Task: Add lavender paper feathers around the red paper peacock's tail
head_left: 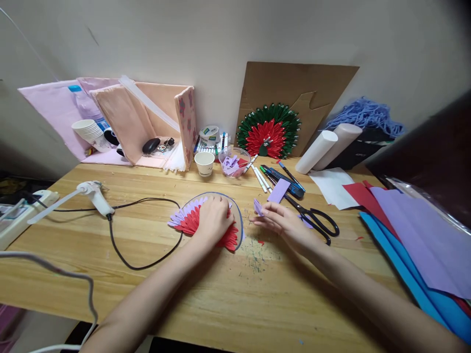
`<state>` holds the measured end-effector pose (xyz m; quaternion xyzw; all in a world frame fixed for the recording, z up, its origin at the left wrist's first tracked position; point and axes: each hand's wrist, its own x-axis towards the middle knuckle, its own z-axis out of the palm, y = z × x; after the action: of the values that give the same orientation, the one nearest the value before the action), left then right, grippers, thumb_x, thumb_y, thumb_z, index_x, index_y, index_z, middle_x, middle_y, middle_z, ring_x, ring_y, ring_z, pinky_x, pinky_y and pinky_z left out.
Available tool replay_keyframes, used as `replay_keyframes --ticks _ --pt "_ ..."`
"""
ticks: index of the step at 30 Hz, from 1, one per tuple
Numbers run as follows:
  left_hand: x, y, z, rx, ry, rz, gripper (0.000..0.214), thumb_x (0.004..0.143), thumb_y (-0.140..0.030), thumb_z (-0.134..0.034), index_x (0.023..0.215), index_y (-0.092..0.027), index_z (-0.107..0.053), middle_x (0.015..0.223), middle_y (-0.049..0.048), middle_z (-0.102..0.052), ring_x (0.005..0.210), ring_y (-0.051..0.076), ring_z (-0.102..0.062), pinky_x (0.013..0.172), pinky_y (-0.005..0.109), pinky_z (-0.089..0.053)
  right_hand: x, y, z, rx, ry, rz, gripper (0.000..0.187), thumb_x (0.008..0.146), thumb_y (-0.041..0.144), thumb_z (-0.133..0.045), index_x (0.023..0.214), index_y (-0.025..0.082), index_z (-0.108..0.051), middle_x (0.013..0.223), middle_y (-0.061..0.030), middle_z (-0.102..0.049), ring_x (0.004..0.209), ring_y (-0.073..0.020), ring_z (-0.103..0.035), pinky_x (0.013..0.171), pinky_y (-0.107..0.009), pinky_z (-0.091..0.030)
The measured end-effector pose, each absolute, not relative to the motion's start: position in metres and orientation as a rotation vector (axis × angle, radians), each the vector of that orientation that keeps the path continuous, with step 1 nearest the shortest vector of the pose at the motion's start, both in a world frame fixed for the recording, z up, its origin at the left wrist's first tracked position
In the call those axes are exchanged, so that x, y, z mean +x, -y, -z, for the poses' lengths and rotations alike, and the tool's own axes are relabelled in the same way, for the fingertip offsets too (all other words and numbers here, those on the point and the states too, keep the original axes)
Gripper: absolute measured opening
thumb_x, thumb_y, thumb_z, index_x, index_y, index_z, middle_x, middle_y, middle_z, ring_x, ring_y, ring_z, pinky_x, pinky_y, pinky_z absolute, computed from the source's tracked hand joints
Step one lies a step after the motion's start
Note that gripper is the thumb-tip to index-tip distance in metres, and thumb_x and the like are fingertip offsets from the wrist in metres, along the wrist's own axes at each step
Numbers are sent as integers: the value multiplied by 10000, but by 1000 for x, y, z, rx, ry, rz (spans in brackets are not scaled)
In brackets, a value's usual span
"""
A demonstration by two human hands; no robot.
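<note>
My left hand (214, 215) lies over a rounded cardboard piece (240, 230) edged with a blue line. Its fingers are curled down, and whatever they grip is hidden. Overlapping red petals (188, 221) cover the cardboard, with a row of purple petals (180, 212) along the upper left edge. To the right, my right hand (279, 220) pinches a small folded purple paper petal (258, 207) just above the table. Close behind that hand lie a purple paper strip (279, 190) and black-handled scissors (320, 223).
A white glue gun (96, 197) with a black cord stands left. Behind are a paper cup (204, 163), a clear bowl (232, 164) of paper pieces, pens (259, 179) and a red-green petal fan (268, 135) against cardboard. Coloured sheets (423, 235) lie right.
</note>
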<state>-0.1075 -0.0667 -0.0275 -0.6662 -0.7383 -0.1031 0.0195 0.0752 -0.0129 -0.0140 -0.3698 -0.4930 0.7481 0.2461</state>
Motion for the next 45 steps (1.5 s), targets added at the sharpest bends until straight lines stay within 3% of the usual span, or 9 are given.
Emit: replay_keyframes --ticks 4,10,19,29,35,45 --pt "-106 61 30 -2012 2373 228 107 739 -225 -508 724 -167 -597 809 83 -612 781 223 -558 612 303 -369 71 -23 24 -1056 1667 -1771 294 695 417 -661 771 169 -522 834 -45 -632 864 -186 -631 824 -332 -475" --pt "-101 62 25 -1977 2418 138 152 753 -198 -471 731 -152 -615 800 89 -620 775 227 -571 594 308 -368 58 -58 41 -998 1917 -1675 260 696 394 -648 753 158 -558 781 -66 -657 726 -157 -631 708 -306 -506" --pt "-99 70 30 -2006 2409 222 157 797 -218 -450 725 -167 -580 807 62 -606 756 191 -565 580 287 -356 45 -70 43 -955 1997 -1860 192 688 309 -648 731 146 -556 680 -23 -627 646 -128 -618 649 -281 -518" --pt "-108 78 39 -1988 2507 577 93 782 -220 -493 708 -181 -535 746 33 -601 723 170 -554 624 271 -377 42 -71 39 -884 2270 -1924 196 728 312 -603 807 136 -567 651 -16 -617 523 -82 -536 477 -197 -399" --pt "-109 79 39 -1964 2564 683 70 776 -228 -499 725 -182 -511 738 16 -598 702 158 -544 610 260 -367 37 -74 39 -787 2461 -1893 177 726 265 -579 834 127 -602 732 -38 -637 582 -88 -545 480 -182 -390" --pt "-113 81 36 -2036 2618 775 93 789 -247 -474 734 -189 -522 750 22 -600 712 166 -549 624 263 -387 24 -74 38 -715 2574 -1891 163 722 225 -563 831 124 -630 693 -9 -605 574 -73 -495 514 -188 -363"
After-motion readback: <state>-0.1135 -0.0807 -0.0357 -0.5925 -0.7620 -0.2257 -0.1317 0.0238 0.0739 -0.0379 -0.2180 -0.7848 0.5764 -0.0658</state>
